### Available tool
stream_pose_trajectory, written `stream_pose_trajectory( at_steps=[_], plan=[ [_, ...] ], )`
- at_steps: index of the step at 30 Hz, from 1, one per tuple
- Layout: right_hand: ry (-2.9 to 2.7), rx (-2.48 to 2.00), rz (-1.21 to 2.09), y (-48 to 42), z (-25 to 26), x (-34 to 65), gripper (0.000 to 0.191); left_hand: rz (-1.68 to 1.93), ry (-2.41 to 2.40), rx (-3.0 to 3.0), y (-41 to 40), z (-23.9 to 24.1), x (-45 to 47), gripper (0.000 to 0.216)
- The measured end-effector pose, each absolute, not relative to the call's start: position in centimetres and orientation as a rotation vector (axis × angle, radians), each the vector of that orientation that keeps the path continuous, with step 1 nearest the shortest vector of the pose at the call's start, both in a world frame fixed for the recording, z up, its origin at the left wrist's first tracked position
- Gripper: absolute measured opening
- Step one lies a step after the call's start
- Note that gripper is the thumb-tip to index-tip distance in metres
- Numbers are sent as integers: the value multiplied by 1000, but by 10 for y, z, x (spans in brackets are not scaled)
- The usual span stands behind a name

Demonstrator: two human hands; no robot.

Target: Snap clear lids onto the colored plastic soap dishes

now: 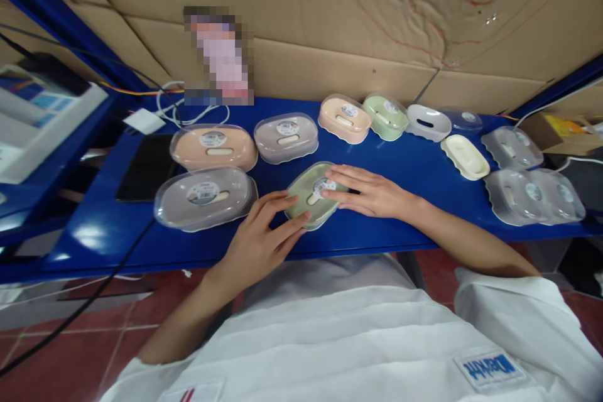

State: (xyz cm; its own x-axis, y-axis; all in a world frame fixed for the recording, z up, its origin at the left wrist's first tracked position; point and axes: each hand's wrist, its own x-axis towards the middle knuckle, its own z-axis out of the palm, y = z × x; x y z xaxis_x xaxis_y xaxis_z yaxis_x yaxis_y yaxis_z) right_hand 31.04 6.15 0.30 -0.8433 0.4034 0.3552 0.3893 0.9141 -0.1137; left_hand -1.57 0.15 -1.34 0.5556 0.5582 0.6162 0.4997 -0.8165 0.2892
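Observation:
A pale green soap box (308, 202) with a clear lid and a round label lies at the table's near edge, turned at a slant. My left hand (264, 232) grips its left end, fingers apart, with fingertips on the lid and near rim. Over the right end reaches my right hand (372, 191), its fingers stretched across the lid and label. Just left of my left hand is a grey soap box (188, 207) under a clear lid. Behind it sits a peach soap box (193, 146), with another grey soap box (268, 138) to its right.
Along the back stand a peach box (332, 116), a green box (377, 125) and a lidless grey dish (431, 124). A cream tray (464, 154) and stacked clear lids (511, 198) lie right. A black tablet (146, 169) and white cable (202, 116) are left. Cardboard (301, 69) rises behind.

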Motion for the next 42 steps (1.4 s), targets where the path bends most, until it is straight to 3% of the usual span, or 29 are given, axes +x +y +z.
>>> stream_pose_trajectory(
  at_steps=[9,13,18,23,27,31,37,42],
  plan=[
    [-2690,-750,-117,57,16,309,52,1214,1011,2719,-8,0,-17,39],
    [-2604,-1131,-275,50,19,305,59,1406,1539,2667,-21,14,-34,25],
    [-2500,-1428,-235,56,29,306,61,979,2095,2648,-17,17,-42,25],
    [-2439,-1487,-30,68,68,367,59,819,1806,2846,-1,5,-20,43],
    [-2049,-2307,-134,78,90,444,64,647,1463,2974,14,7,-3,52],
    [-1767,-2833,191,93,87,490,70,490,1371,3019,34,13,5,52],
    [-2059,-2592,457,87,69,458,40,489,1368,3049,50,21,27,55],
    [-2502,-1720,751,68,72,404,42,572,684,3193,50,15,64,53]
  ],
)
